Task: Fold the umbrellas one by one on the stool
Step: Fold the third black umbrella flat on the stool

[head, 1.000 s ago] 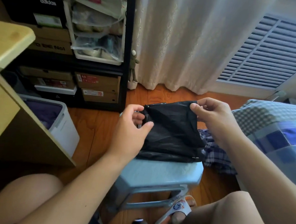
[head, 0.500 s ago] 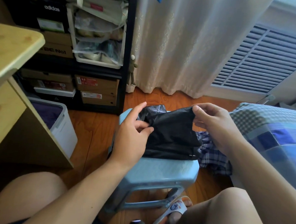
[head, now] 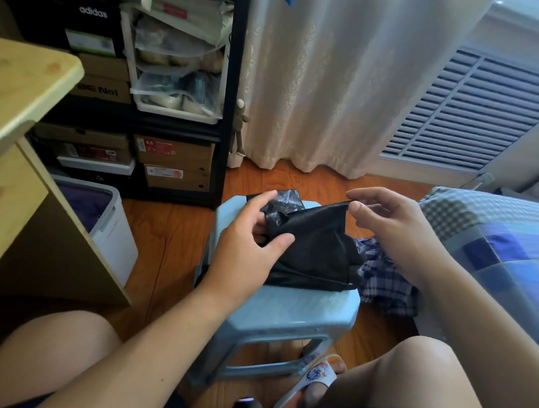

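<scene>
A black umbrella (head: 315, 254) lies collapsed on a light blue plastic stool (head: 287, 312), its fabric bunched and partly lifted. My left hand (head: 247, 243) grips the crumpled fabric at the umbrella's left side, thumb underneath and fingers over the top. My right hand (head: 384, 220) pinches the upper right edge of the black fabric between thumb and forefinger and holds it taut above the stool. The umbrella's shaft and handle are hidden under the cloth.
A wooden desk (head: 19, 100) and a white bin (head: 103, 225) stand at left. Behind is a black shelf with shoe boxes (head: 173, 163). A checked blue bed (head: 496, 243) and plaid cloth (head: 386, 283) sit at right. My knees and a slipper (head: 317, 377) are near the stool.
The lifted black fabric has come lower toward the stool. My left hand shifted its hold and bunched the left side; my right hand still pinches the top right edge.
</scene>
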